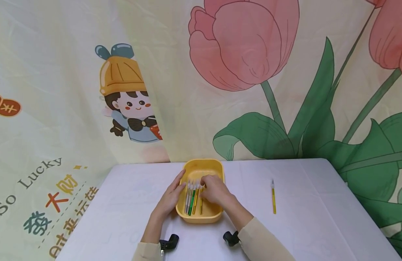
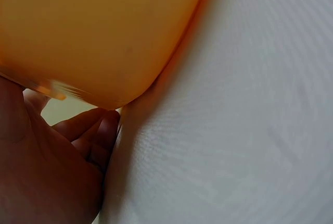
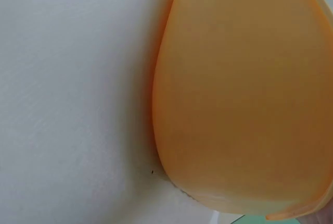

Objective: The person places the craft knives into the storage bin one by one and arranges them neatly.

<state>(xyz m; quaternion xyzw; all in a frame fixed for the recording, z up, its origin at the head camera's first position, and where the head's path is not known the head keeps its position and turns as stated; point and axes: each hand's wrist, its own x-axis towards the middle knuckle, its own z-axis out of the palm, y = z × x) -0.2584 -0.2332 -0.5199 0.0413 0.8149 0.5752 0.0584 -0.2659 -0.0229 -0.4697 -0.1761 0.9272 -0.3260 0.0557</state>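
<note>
A yellow plastic box (image 1: 201, 219) stands at the middle of the table. My left hand (image 1: 168, 198) holds its left side, thumb at the rim and fingers along the outer wall; the left wrist view shows this hand (image 2: 57, 156) beside the box wall. My right hand (image 1: 215, 189) reaches into the box and pinches a slim yellow pen-like tool (image 1: 201, 206), its upper part hidden by the fingers. Left of it, several similar tools (image 1: 191, 203) in silver, green and yellow, with clear whitish tips, lie side by side. The right wrist view shows mostly the box wall (image 3: 239, 99).
Another yellow pen-like tool (image 1: 274, 198) with a clear tip lies on the white table (image 1: 305, 217) to the right. A printed cloth with tulips (image 1: 249, 43) hangs behind the table. Black wrist cameras (image 1: 169, 242) sit on both wrists.
</note>
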